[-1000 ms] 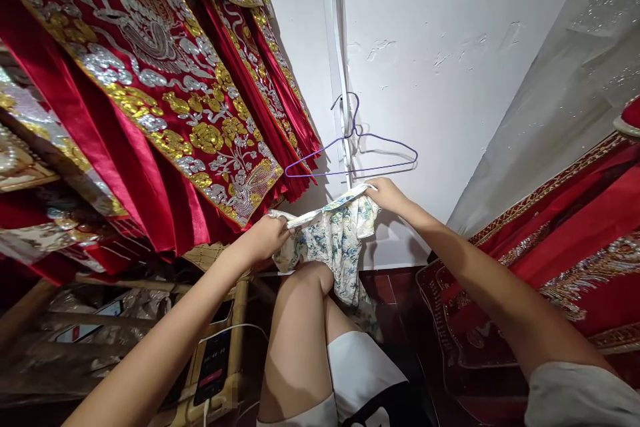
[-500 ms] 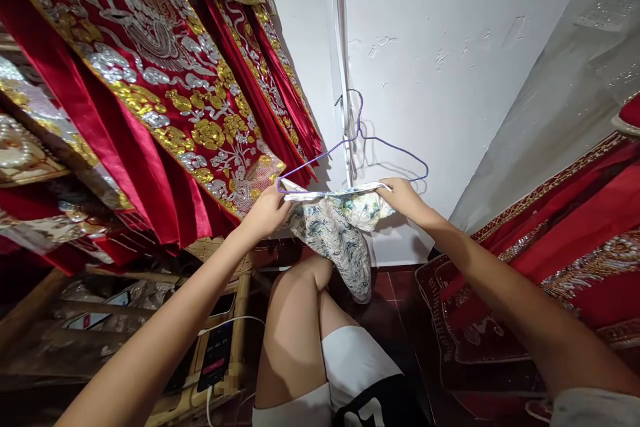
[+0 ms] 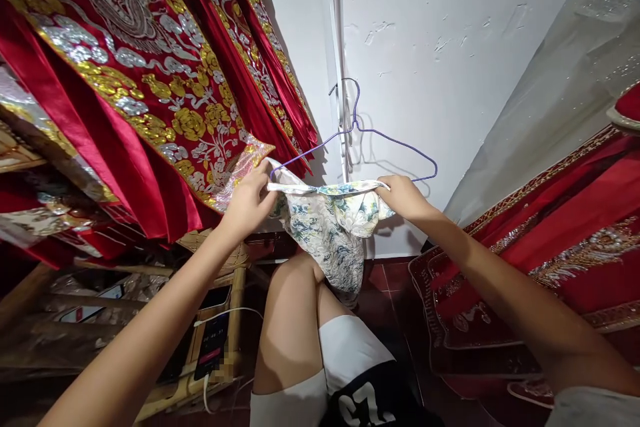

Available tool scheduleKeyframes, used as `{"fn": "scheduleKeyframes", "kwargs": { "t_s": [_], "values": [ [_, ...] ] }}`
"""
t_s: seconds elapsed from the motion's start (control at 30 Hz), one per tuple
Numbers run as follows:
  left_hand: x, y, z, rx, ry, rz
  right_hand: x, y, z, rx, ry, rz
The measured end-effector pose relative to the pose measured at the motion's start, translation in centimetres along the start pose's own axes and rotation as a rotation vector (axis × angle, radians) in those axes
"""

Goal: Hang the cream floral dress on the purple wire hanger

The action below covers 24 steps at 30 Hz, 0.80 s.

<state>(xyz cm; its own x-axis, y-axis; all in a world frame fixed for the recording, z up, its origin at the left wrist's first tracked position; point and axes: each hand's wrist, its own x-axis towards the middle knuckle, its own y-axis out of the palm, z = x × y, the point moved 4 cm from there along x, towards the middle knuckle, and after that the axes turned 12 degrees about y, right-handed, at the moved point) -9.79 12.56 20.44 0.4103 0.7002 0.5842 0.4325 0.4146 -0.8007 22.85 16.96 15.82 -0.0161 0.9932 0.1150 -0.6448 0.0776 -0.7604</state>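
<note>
A white cloth with a blue and green flower print (image 3: 330,233) hangs stretched between both my hands, just under a purple wire hanger (image 3: 395,143). My left hand (image 3: 247,203) pinches the cloth's left end where it meets the hanger's left tip. My right hand (image 3: 403,197) grips the cloth's right end along the hanger's bottom wire. The hanger's hook catches on a white pipe (image 3: 340,67) that runs up the white wall. The cloth's loose part droops down to my raised knee (image 3: 293,293).
Red garments with gold and silver embroidery (image 3: 150,80) hang close on the left. More red embroidered cloth (image 3: 565,247) lies at the right. A bamboo rack (image 3: 210,320) at lower left carries a phone (image 3: 213,347) on a white cable. The floor is dark red tile.
Both hands have lifted the flowered cloth from below the hanger up to its bottom wire. The left end now sits at the hanger's left tip, and the hanger has tilted.
</note>
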Motion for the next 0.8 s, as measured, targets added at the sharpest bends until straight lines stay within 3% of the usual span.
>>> {"fn": "scheduleKeyframes", "kwargs": {
  "t_s": [0.1,0.2,0.3,0.47,0.57,0.7,0.8],
  "values": [
    [2.8,-0.2,-0.1,-0.063,0.054,-0.028,-1.2,0.5,0.8,0.154,-0.038,0.119],
    [4.9,0.7,0.3,-0.134,0.076,0.057,-2.9,-0.1,1.4,0.235,-0.107,0.15],
    [5.4,1.7,0.7,-0.127,0.087,0.154,-3.9,-2.0,0.2,0.207,-0.1,0.003],
    [5.1,2.3,0.1,-0.092,0.147,0.169,-2.7,-5.7,-4.2,0.363,-0.022,-0.371],
    [5.2,2.3,-0.4,-0.087,0.195,0.184,-0.6,-7.1,-6.3,0.49,0.057,-0.429],
    [5.7,0.8,0.9,-0.063,0.166,0.036,0.7,-8.5,-7.3,0.626,0.106,-0.291],
    [6.1,-0.4,3.2,-0.122,-0.062,-0.077,0.0,-8.2,-6.7,0.742,0.066,-0.036]
  ]
}}
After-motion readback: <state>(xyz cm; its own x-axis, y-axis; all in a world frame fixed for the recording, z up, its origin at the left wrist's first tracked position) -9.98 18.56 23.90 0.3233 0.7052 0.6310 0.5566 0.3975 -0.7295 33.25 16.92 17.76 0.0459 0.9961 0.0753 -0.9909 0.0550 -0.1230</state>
